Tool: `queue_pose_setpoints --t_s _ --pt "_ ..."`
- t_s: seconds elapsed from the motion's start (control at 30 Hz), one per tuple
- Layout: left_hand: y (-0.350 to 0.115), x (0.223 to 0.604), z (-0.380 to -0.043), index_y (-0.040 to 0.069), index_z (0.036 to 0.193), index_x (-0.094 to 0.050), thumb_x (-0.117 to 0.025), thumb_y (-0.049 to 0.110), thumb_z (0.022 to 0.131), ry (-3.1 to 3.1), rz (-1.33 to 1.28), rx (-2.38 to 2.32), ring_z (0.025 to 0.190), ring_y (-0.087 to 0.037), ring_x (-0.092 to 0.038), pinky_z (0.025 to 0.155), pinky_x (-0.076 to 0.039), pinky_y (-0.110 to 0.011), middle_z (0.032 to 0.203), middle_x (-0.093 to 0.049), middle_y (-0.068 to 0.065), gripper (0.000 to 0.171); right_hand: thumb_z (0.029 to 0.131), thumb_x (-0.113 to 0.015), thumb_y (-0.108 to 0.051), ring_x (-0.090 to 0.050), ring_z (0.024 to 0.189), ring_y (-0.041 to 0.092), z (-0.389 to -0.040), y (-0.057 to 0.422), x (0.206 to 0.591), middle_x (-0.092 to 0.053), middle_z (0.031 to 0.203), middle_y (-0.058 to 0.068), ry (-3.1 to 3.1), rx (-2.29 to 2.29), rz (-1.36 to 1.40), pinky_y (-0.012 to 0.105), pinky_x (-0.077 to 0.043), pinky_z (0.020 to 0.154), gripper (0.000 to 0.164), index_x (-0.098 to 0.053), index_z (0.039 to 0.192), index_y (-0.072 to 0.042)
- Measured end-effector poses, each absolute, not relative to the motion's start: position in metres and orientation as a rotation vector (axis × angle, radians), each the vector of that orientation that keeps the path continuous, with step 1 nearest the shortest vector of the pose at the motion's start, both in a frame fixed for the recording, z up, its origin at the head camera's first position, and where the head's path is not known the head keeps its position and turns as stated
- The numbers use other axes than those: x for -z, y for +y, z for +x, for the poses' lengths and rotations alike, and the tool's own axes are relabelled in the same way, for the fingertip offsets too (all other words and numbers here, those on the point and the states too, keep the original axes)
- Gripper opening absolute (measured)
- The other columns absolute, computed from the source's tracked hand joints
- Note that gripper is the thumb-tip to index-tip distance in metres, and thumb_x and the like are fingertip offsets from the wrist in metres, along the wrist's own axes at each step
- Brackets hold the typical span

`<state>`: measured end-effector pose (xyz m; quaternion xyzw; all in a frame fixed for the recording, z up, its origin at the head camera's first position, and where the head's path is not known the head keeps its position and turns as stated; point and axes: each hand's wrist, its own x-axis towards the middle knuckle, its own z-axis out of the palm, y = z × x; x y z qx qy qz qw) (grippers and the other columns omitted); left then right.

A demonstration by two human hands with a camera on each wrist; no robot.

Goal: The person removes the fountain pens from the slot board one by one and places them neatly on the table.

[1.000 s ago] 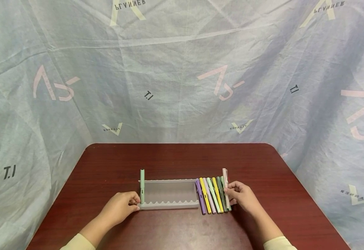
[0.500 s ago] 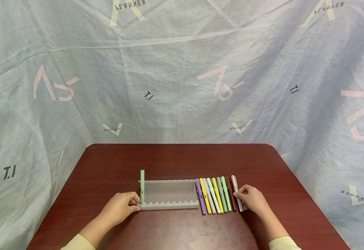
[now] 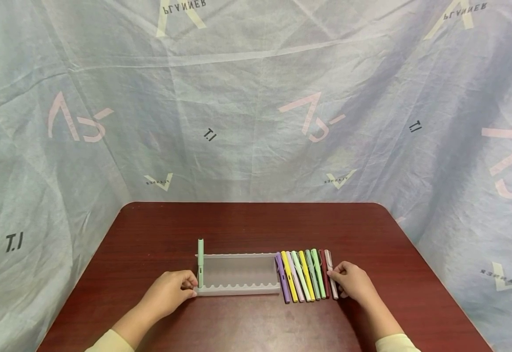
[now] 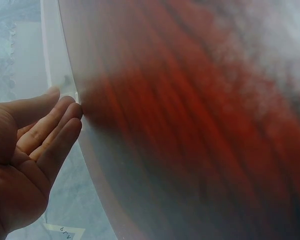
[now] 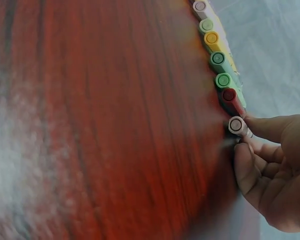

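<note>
A grey pen rack (image 3: 243,291) with notched rails lies in the middle of the table in the head view. One mint-green pen (image 3: 201,254) stretches across its two rails at the left end. My left hand (image 3: 168,292) pinches the rack's front left corner, thumb and fingertips at the end also in the left wrist view. To the right of the rack, several capped pens lie side by side. My right hand (image 3: 353,282) pinches a pale pink pen (image 5: 237,125) at the row's right end, beside a dark red pen (image 5: 231,100).
The row of pens starts at the rack's right end with a purple pen (image 3: 283,278), then a yellow pen (image 3: 289,278). Under everything is a dark red wooden table (image 3: 247,225). A printed grey cloth (image 3: 238,161) hangs behind it.
My right hand has carried the pale pink pen from above the row to its right end, then slid it left against the dark red pen. The left hand stays at the rack.
</note>
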<state>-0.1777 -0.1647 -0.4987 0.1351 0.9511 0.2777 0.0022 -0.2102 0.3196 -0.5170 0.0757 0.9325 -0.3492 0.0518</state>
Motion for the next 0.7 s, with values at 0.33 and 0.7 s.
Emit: queue_pose_setpoints --t_s 0.33,0.7 --pt "-0.164 0.499 -0.179 0.026 0.082 -0.065 -0.081 0.019 0.078 2.995 0.416 -0.858 0.078 -0.002 -0.065 0.071 -0.052 -0.028 0.079 -0.069 0.016 0.018 0.094 -0.066 -0.032 -0.059 0.055 0.018 -0.212 0.321 0.516 -0.061 0.072 0.006 2.809 1.106 0.222 0.033 -0.054 0.050 0.028 -0.062 0.093 -0.004" --pt "-0.165 0.499 -0.179 0.026 0.083 -0.065 -0.081 0.019 0.078 2.990 0.426 -0.855 0.078 -0.002 -0.065 0.071 -0.052 -0.028 0.080 -0.069 0.016 0.018 0.095 -0.061 -0.044 -0.063 0.068 0.020 -0.219 0.304 0.501 -0.066 0.084 0.008 2.908 1.281 0.118 0.032 -0.053 0.062 0.033 -0.063 0.104 -0.013"
